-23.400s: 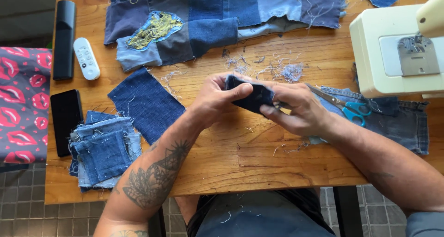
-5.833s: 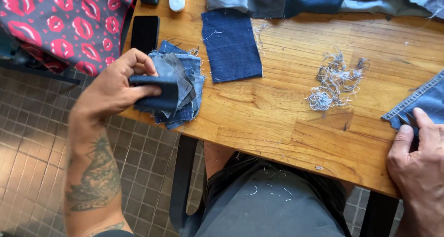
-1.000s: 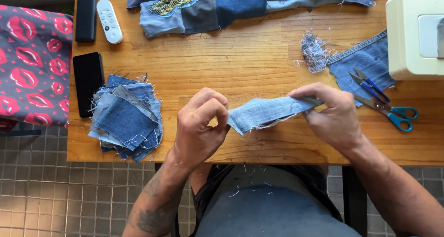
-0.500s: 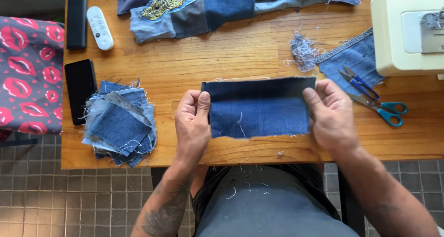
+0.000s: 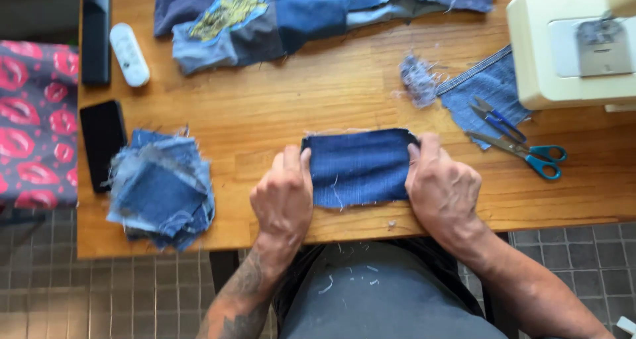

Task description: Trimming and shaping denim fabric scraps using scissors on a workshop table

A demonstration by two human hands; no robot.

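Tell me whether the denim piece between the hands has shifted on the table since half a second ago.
No. The dark denim piece lies flat between both hands as before, as near the table's front edge and the scissors.

wooden table [image 5: 278, 107], grey tiled floor [image 5: 132, 292] — sunlit

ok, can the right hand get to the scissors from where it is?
Probably yes: the right hand presses the denim piece, and the scissors lie uncovered on the table just beyond it, bare wood between.

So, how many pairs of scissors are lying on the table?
2. A small dark-handled pair lies on the denim scrap beside the sewing machine. A larger teal-handled pair lies just below it, right of the right hand. More may be hidden under the fabric.
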